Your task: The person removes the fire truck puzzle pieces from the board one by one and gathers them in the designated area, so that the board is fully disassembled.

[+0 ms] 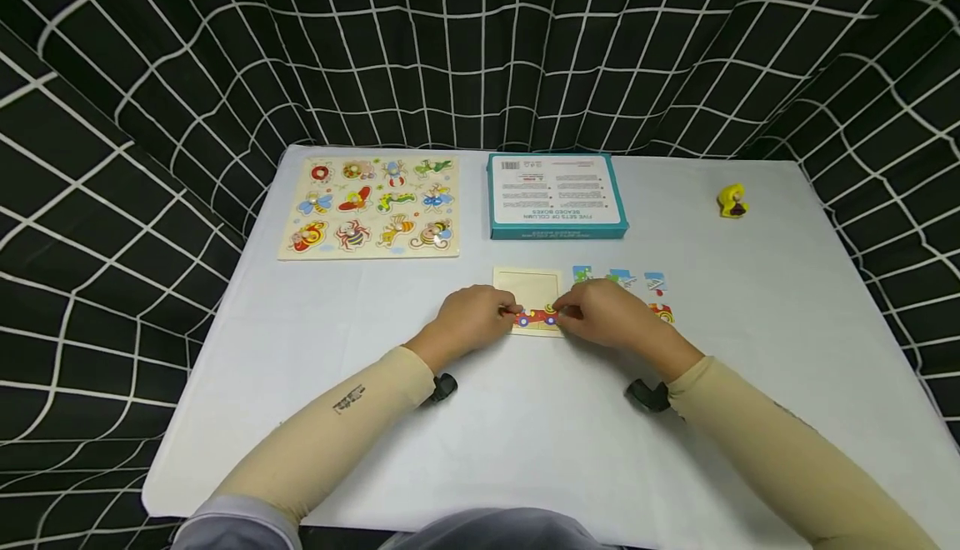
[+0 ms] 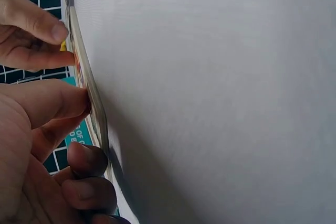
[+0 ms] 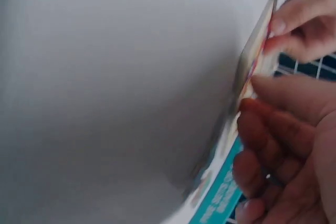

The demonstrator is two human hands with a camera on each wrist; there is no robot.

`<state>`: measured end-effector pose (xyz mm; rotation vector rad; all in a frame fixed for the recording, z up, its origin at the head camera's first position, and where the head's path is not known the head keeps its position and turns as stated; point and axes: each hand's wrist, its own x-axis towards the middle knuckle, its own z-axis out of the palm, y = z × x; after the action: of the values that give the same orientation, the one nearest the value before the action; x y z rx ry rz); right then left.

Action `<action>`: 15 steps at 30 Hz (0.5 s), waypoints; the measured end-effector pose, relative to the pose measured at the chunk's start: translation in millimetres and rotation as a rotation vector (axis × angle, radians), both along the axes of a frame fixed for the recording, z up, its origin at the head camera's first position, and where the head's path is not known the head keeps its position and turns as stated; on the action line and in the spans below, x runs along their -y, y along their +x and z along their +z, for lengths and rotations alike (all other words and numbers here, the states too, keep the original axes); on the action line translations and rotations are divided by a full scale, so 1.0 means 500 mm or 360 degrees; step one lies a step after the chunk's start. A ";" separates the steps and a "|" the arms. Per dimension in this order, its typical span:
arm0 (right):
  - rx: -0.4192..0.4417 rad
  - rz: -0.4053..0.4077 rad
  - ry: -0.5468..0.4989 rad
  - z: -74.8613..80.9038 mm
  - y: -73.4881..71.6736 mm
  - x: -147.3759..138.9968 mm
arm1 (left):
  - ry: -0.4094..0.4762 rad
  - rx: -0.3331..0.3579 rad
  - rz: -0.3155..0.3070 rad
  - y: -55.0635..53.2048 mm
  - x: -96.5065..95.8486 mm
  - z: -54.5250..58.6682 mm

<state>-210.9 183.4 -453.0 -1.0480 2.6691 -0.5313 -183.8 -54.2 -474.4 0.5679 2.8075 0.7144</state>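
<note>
A small wooden puzzle board (image 1: 528,283) lies in front of the person, with red car puzzle pieces (image 1: 537,317) along its near row. My left hand (image 1: 474,317) is over the board's near left corner, thumb and index finger pinching at the left end of the car. In the left wrist view its other fingers curl beside the board's edge (image 2: 97,98). From the other side my right hand (image 1: 611,312) pinches at the car's right end with thumb and index finger. The fingertips hide parts of the pieces. Loose puzzle pieces (image 1: 655,281) lie beyond the right hand, partly covered by it.
A teal box (image 1: 557,192) with a white label stands behind the board. At the back left lies a larger insect puzzle board (image 1: 371,207). A small yellow toy (image 1: 732,200) sits at the back right. Black grid-patterned curtains (image 1: 480,50) surround the white table (image 1: 480,450).
</note>
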 end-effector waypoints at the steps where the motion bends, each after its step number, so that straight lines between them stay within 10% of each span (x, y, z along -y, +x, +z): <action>1: -0.0047 0.0001 0.0011 0.000 0.004 0.005 | -0.0004 -0.0016 0.0001 0.000 -0.001 -0.001; 15: -0.0234 -0.0047 0.0027 -0.004 0.016 0.022 | -0.0044 -0.0004 0.0014 0.007 -0.008 0.013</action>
<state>-202.9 172.7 -455.0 -1.0837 2.8151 -0.4525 -180.5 -50.4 -468.0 0.5521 2.8191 0.6757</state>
